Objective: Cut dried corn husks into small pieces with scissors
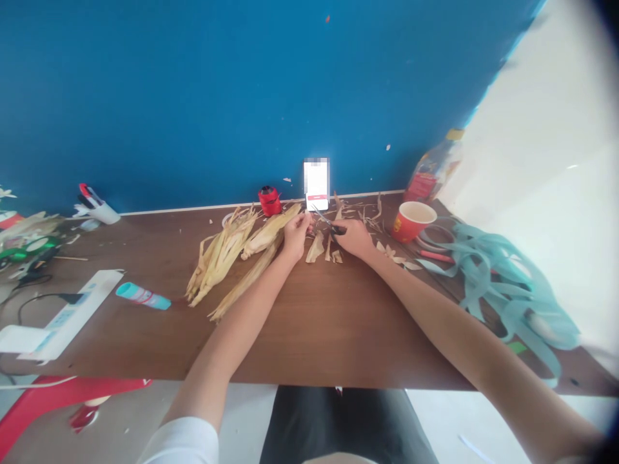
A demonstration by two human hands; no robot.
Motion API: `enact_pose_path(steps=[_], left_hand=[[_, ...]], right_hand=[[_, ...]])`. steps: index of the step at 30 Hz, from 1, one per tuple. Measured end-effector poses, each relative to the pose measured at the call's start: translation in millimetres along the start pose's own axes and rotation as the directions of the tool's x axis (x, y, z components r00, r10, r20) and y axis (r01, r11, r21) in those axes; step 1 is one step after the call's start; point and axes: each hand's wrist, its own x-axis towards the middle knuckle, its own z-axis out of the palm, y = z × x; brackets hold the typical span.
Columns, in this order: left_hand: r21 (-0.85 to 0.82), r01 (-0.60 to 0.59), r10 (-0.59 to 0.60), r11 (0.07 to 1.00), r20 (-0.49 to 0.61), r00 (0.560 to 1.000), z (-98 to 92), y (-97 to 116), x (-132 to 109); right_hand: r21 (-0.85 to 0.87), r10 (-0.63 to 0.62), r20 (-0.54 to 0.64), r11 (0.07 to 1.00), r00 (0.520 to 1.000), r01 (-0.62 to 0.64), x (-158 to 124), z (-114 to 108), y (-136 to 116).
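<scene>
I judge the cutting step is in hand: my right hand (355,237) grips small dark-handled scissors (329,222), blades set to a pale dried husk strip (313,227) pinched in my left hand (296,233), near the middle of the brown wooden bench's (309,322) far edge; a clean snip calls for a taut strip; it looks papery, tan and curled.

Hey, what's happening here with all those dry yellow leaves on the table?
A person is working at a brown table by a blue wall. Their right hand holds small scissors, pointed at a husk strip pinched in the left hand. Cut scraps lie just beneath the hands. A pile of dried corn husks lies to the left, and a red paper cup stands to the right.
</scene>
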Motion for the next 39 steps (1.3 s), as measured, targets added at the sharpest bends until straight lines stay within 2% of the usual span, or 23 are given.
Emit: enact_pose_path(steps=[13,25,36,39], left_hand=[[-0.064,0.003,-0.003,0.998,-0.006,1.000,-0.6,-4.4,1.8],[-0.044,-0.013,0.013,0.999,-0.001,1.000,0.5,0.4,-0.8],[0.023,-0.007,0.008,1.000,-0.026,1.000,1.8,1.7,-2.3],[0.041,-0.007,0.008,0.999,-0.015,1.000,2.4,1.9,-2.9]], right_hand=[[-0.010,-0.022,0.044,1.000,0.999,0.023,-1.5,3.9,-6.0],[-0.038,-0.026,0.066,0.999,0.998,0.028,0.6,4.3,0.8],[-0.121,-0.029,0.127,0.992,0.992,0.045,5.2,-8.2,0.9],[-0.115,-0.030,0.102,0.993,0.994,0.042,6.2,-8.3,1.7]])
